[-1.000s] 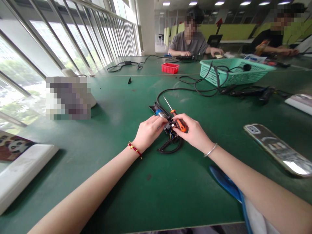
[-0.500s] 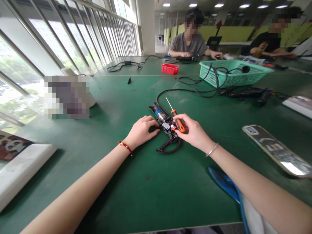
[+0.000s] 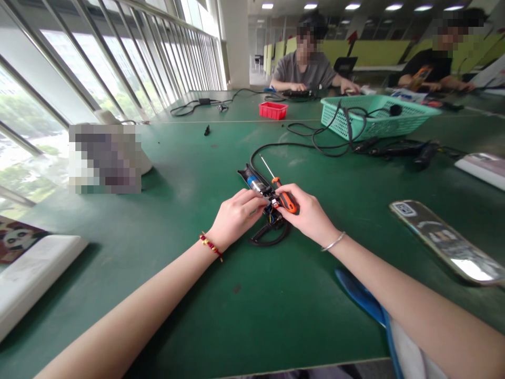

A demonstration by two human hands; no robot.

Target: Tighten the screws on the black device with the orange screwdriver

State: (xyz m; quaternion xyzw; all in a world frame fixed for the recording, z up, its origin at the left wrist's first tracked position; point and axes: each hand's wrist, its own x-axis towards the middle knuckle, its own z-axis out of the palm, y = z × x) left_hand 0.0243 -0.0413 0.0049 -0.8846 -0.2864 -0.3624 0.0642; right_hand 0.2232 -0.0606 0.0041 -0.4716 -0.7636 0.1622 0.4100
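Note:
An opened handheld power tool (image 3: 256, 184) lies on the green table (image 3: 252, 316), its blue-and-silver motor, coloured wires and black cord exposed. Over its middle, my left hand (image 3: 238, 215) is closed, thumb and fingertips pinched at a small grey box-shaped part, mostly covered by the fingers. My right hand (image 3: 306, 209) holds an orange-and-black screwdriver (image 3: 289, 202) against the palm side, shaft pointing up and away. The right fingertips also reach the tool's right side, near a small white-and-red piece (image 3: 275, 202).
A green basket (image 3: 331, 118) with cables and a small red tray (image 3: 273, 110) stand farther back. A phone (image 3: 445, 242) lies at right, a white box-like object (image 3: 43, 276) at left. Two people (image 3: 305, 68) sit across the table. A blue-edged item (image 3: 361, 295) lies beneath my right forearm.
My left hand has moved right, from the tool's left edge onto the grey part, and its fingers have closed there. My right hand still holds the screwdriver. The view has shifted slightly.

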